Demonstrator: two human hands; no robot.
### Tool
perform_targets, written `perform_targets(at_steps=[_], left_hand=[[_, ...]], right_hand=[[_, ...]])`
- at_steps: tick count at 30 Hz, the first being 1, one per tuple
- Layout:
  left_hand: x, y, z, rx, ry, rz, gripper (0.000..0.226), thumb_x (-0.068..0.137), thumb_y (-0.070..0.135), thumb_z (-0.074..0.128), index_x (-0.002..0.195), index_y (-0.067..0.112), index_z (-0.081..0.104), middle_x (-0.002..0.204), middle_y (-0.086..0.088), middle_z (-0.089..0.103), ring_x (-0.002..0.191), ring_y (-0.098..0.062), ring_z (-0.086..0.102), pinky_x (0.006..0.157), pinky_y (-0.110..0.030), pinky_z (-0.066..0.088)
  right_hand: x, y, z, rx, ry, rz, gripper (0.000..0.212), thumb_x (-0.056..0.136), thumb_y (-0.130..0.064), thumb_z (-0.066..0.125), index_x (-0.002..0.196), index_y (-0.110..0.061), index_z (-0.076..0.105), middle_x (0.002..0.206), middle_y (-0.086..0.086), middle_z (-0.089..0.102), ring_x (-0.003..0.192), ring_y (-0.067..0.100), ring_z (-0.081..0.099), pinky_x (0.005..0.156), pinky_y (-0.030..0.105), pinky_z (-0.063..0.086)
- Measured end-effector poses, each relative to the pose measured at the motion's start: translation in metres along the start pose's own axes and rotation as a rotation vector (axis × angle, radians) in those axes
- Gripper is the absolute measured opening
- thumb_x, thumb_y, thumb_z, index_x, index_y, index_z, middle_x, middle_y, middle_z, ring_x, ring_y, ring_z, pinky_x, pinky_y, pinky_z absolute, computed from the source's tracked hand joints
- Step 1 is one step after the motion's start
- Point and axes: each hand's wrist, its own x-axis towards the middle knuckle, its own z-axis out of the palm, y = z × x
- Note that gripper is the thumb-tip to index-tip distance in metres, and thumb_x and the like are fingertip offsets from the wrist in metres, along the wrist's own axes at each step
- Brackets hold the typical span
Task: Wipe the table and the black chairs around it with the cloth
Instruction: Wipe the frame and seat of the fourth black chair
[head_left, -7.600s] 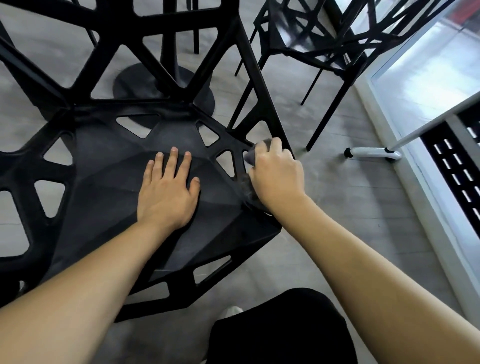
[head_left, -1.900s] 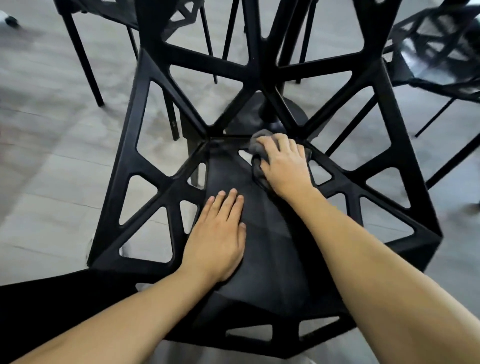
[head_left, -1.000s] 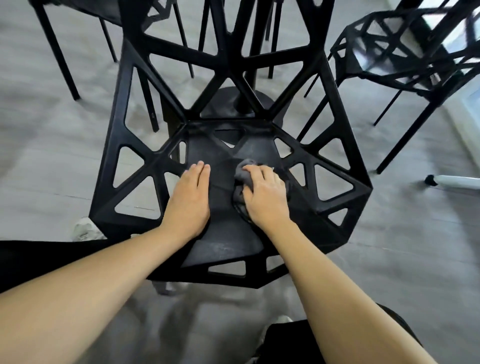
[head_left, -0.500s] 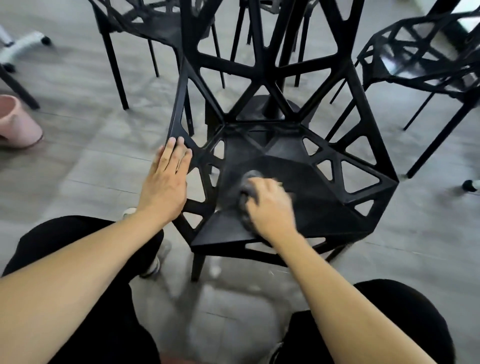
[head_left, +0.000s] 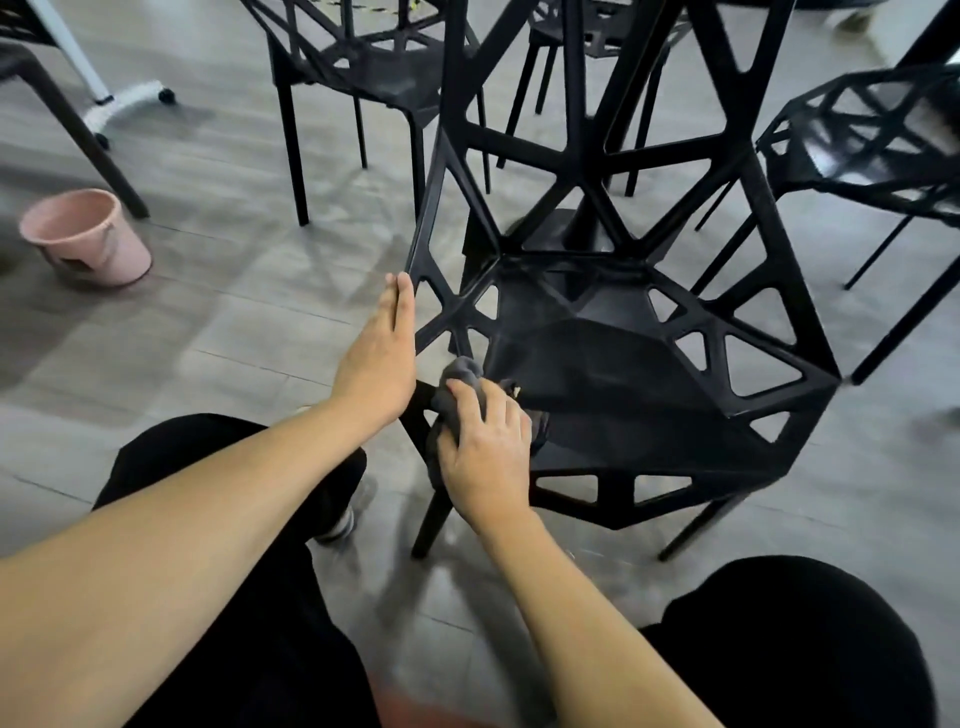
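At the near-left corner of the black geometric plastic chair (head_left: 623, 374), the right hand (head_left: 485, 457) now grips the grey cloth (head_left: 460, 387), moved off the seat centre; the left hand (head_left: 382, 353), fingers straight, steadies the frame's left edge. Seat seems done.

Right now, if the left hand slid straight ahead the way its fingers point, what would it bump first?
Probably the black plastic lattice chair: the left hand's fingers already lie alongside its side frame, though depth is unclear.
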Motion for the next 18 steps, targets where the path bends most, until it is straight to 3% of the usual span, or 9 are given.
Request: perform_targets(at_steps=[4,8,11,18], left_hand=[[-0.003,0.001,0.007,0.131,0.08,0.06,0.091,0.083,-0.016,0.048,0.159,0.007,0.003,0.168,-0.011,-0.007,0.153,-0.03,0.014,0.115,-0.04,0.035],[-0.002,0.0,0.007,0.216,0.084,0.109,0.081,0.081,0.002,0.063,0.154,0.005,0.028,0.165,-0.022,0.009,0.149,-0.038,0.022,0.117,-0.046,0.031],[0.001,0.013,0.0,0.194,0.086,0.075,0.063,0.08,0.007,0.065,0.14,0.007,0.045,0.157,-0.029,0.024,0.136,-0.045,0.039,0.109,-0.05,0.039],[0.033,0.028,-0.013,0.102,0.13,0.08,0.036,0.082,0.017,0.066,0.118,0.013,0.06,0.144,-0.017,0.045,0.131,-0.036,0.045,0.106,-0.048,0.042]], right_hand=[[0.004,0.033,-0.009,-0.064,-0.013,-0.092,0.049,0.088,-0.034,0.06,0.136,-0.023,0.057,0.129,0.009,0.056,0.114,0.03,0.053,0.095,0.044,0.047],[0.021,0.079,-0.032,-0.124,0.046,0.236,0.042,0.085,-0.029,0.067,0.126,-0.02,0.06,0.12,0.011,0.058,0.104,0.035,0.057,0.087,0.048,0.048],[0.03,0.088,-0.041,-0.186,-0.031,0.293,0.043,0.084,-0.03,0.071,0.125,-0.023,0.06,0.119,0.01,0.058,0.103,0.036,0.057,0.086,0.05,0.046],[0.063,0.091,-0.047,-0.05,-0.002,0.317,0.046,0.085,-0.027,0.074,0.128,-0.027,0.059,0.119,0.003,0.057,0.101,0.029,0.057,0.088,0.047,0.047]])
